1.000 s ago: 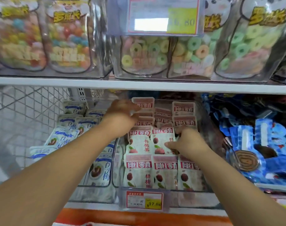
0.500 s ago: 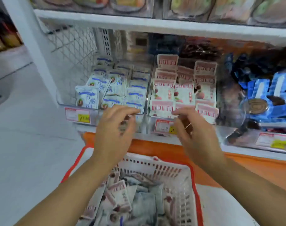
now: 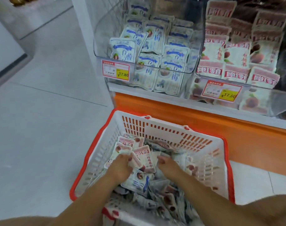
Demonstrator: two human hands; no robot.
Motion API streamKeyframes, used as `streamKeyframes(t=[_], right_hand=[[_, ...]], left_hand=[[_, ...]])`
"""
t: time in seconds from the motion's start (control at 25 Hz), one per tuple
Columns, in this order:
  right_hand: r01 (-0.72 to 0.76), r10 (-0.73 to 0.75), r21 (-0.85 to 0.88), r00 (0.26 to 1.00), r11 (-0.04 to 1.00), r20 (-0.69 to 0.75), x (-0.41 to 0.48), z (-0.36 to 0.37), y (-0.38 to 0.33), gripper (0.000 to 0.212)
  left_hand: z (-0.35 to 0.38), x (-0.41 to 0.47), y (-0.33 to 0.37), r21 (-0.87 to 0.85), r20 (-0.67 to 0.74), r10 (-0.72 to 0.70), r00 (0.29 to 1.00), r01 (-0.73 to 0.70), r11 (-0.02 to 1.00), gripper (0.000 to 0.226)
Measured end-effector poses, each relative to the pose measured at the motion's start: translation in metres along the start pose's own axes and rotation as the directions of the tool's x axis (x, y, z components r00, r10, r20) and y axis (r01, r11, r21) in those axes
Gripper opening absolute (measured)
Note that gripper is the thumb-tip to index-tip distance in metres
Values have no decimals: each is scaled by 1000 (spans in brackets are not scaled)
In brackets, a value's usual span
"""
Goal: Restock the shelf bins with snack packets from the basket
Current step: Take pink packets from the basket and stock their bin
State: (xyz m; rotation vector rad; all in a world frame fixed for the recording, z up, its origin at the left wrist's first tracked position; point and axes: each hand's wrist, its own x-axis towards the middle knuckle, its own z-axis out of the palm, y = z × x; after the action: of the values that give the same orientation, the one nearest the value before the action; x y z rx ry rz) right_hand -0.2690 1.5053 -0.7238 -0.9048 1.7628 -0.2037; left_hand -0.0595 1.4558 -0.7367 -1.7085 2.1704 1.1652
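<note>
At the foot of the shelving, on pale floor tiles (image 3: 41, 115), a white basket (image 3: 91, 154) with an orange rim sits just in front of the unit's orange base (image 3: 212, 126).

From the head camera, looking down, both bare forearms reach into the basket, which holds a loose heap of snack packets (image 3: 157, 199), some banded red and some banded blue, lying at all angles. The left hand (image 3: 120, 168) is down on the left side of the heap, its fingers curled over the lower edge of a red-banded packet (image 3: 122, 149) on top of the pile, gripping it. The right hand (image 3: 167, 164) is just beside it to the right, fingertips bent down among the packets; whether they have hold of one I cannot tell. Between the two hands lies another red-topped packet (image 3: 144, 156), face up, and a blue-banded packet (image 3: 139, 181) rests under the left wrist.

Above the basket, on the lowest white shelf (image 3: 117, 88), two clear bins stand side by side. The left bin (image 3: 98, 49) is stocked with blue-banded packets (image 3: 155, 38), standing in rough rows and leaning. The right bin (image 3: 281, 101) holds rows of red-banded packets (image 3: 235, 53), more upright. Each bin has a red-bordered price tag with a yellow patch on its front: one tag (image 3: 115, 70) on the left bin, the other tag (image 3: 221, 92) on the right.
</note>
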Motion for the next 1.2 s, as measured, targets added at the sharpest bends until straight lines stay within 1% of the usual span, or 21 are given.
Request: streamKeyframes(t=[0.04,0.12,0.2,0.28,0.32,0.4,0.44,0.48,0.56,0.6,0.64,0.68,0.72,0.76,0.8,0.84,0.92,0.96,1.04,1.08,1.2], right_hand=[[-25,25,50,1000,998,-1,6,5,-8,52],[-91,92,53,996,994,-13,20,18,-18,56],[-124,130,74,988,989,-79,28,33,-22,52],[-127,153,192,980,973,-129,34,42,-20,49],[-128,164,258,979,958,-122,34,44,-20,45],[-117,159,325,982,938,-105,31,44,-18,26],[-115,159,317,980,941,-116,26,42,-19,19],[-109,160,312,976,944,-144,23,38,-20,16],[-57,140,337,964,940,-227,18,28,-22,10],[-18,115,361,962,933,-248,11,20,-29,9],[34,76,381,960,924,-268,3,13,-34,12],[80,41,418,961,905,-273,-5,5,-39,14],[120,10,482,966,868,-259,-13,-1,-41,16],[160,-25,556,970,816,-241,-23,-7,-43,18],[195,-64,622,972,758,-227,-33,-14,-43,18],[219,-100,678,973,702,-211,-42,-21,-43,16],[243,-146,740,970,627,-195,-58,-35,-38,11],[257,-166,755,966,604,-196,-66,-43,-36,12],[295,-198,759,955,580,-220,-81,-58,-34,19],[315,-214,757,949,572,-232,-89,-64,-33,19],[357,-242,757,933,547,-265,-108,-75,-32,10]], left_hand=[[-1,-2,3,-14,-23,-18,1000,18,1000,43],[-1,-5,8,-51,-35,-45,998,43,998,44],[5,-6,6,-51,-43,-45,998,42,998,45],[7,-7,5,-46,-61,-51,997,49,998,45],[8,-6,4,-70,-75,-63,995,57,996,46],[8,-8,7,-105,-92,-82,992,72,992,47],[7,-9,10,-128,-90,-77,993,65,990,45],[6,-12,12,-179,-92,-82,992,64,982,38],[3,-17,19,-327,-115,-89,989,47,944,15],[1,-18,22,-408,-136,-100,986,37,912,9],[-3,-20,25,-487,-126,-120,985,44,872,7],[-7,-21,30,-574,-92,-120,989,46,817,22],[-13,-23,36,-680,-22,-112,993,68,730,30],[-17,-23,44,-804,36,-88,995,82,590,30],[-23,-24,52,-882,87,-61,994,105,459,25],[-28,-26,61,-929,109,-27,994,112,353,21],[-36,-33,80,-948,92,40,995,75,309,18],[-39,-36,89,-948,77,64,995,53,314,17],[-41,-41,103,-948,62,85,994,32,316,16],[-44,-46,111,-950,55,99,994,22,311,17],[-49,-56,128,-949,28,134,991,-15,314,18]])
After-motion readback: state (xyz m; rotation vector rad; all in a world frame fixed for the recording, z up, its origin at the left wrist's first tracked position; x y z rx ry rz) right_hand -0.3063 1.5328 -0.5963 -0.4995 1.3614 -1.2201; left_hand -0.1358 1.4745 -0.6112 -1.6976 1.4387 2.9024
